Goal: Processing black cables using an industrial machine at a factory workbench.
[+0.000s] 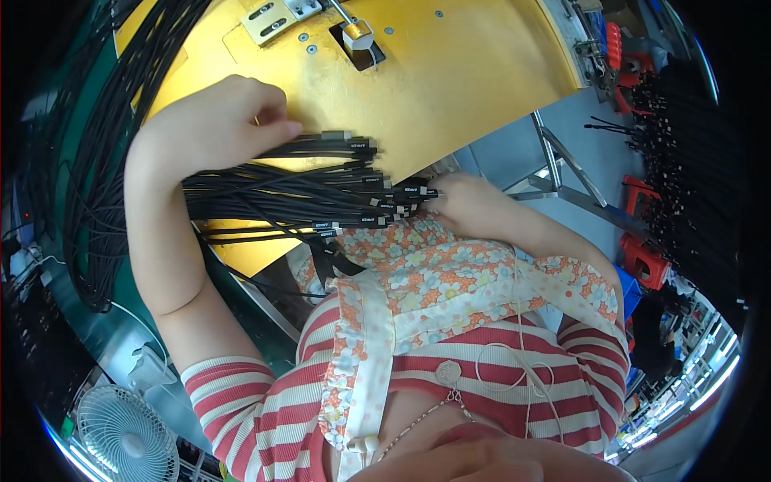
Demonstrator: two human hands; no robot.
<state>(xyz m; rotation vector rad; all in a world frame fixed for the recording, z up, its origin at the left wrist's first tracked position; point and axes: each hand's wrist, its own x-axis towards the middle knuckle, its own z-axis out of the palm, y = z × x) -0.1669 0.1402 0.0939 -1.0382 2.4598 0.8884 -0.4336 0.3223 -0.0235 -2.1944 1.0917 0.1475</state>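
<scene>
A thick bundle of black cables (273, 189) with metal plug ends lies across the near edge of the yellow work plate (482, 80). My left hand (221, 120) bends over its upper strands, fingers curled and thumb beside a grey plug (336, 135). What is inside those fingers is hidden by the hand itself. At the plug ends of the bundle, my right hand (462, 205) is closed around black cable connectors (414, 194). Its fingertips are partly hidden behind them. A black strip (333, 261) hangs below the bundle, against my floral apron (434, 261).
A metal fixture (357, 36) stands in a slot of the plate, beside a slotted bracket (269, 20). More black cables (88, 201) hang at the left over a green surface. A white fan (128, 434) is at lower left. Red stools (642, 261) and massed cables (683, 161) stand right.
</scene>
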